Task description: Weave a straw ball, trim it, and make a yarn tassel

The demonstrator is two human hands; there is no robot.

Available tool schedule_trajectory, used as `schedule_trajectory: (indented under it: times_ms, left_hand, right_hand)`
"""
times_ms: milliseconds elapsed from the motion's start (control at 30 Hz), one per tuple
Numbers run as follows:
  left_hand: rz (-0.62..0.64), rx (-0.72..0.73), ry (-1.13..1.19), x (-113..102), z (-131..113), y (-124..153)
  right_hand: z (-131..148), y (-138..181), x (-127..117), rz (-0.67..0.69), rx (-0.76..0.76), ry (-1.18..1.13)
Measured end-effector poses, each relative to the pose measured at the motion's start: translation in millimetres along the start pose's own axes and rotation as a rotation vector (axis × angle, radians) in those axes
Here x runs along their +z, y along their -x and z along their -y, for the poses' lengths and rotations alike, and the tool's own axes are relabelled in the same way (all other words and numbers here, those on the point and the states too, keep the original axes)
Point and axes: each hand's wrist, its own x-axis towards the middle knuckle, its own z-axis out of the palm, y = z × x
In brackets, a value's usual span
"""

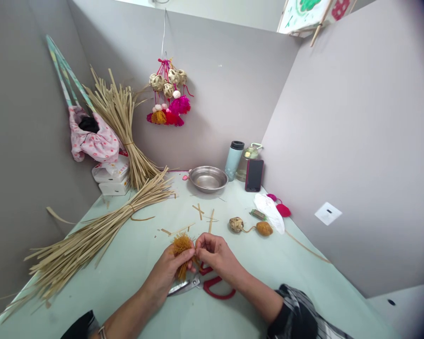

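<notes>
My left hand [167,273] is closed around a mustard-yellow yarn tassel [181,245], whose strands stick out above and below my fingers. My right hand [214,252] pinches the same tassel from the right, fingers pressed together at its middle. Red-handled scissors [205,284] lie on the pale green table [304,278] just under both hands. A small woven bamboo ball [236,224] tied by a cord to an orange pom-pom [265,229] lies a little beyond my right hand.
A long bundle of bamboo strips [92,235] lies at the left, another [122,122] leans in the corner. A metal bowl [208,178], flask [234,160], glass jar [249,157], phone [254,175] stand at the back. Woven balls with tassels [167,94] hang on the wall.
</notes>
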Motion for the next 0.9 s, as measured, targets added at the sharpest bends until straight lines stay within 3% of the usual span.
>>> schedule_trajectory:
  times_ms: [300, 433, 633, 800, 900]
  left_hand:
    - [0.053, 0.063, 0.163, 1.5, -9.8, 3.2]
    - [0.027, 0.101, 0.109, 2.7, -12.7, 4.7]
    - [-0.057, 0.111, -0.012, 2.0, -8.3, 4.0]
    - [0.0, 0.072, -0.03, 3.4, -4.0, 4.0]
    - [-0.004, 0.05, -0.024, 4.4, -4.2, 4.1]
  right_hand:
    - [4.4, 1.6, 4.1, 0.034, 0.0, 0.017]
    - [0.9, 1.5, 0.2, 0.038, 0.022, 0.085]
    - [4.7, 4.7, -7.6, -0.115, -0.046, 0.207]
    - [8.4, 7.0, -2.6, -0.003, -0.021, 0.21]
    - [5.4, 5.0, -2.3, -0.002, -0.019, 0.179]
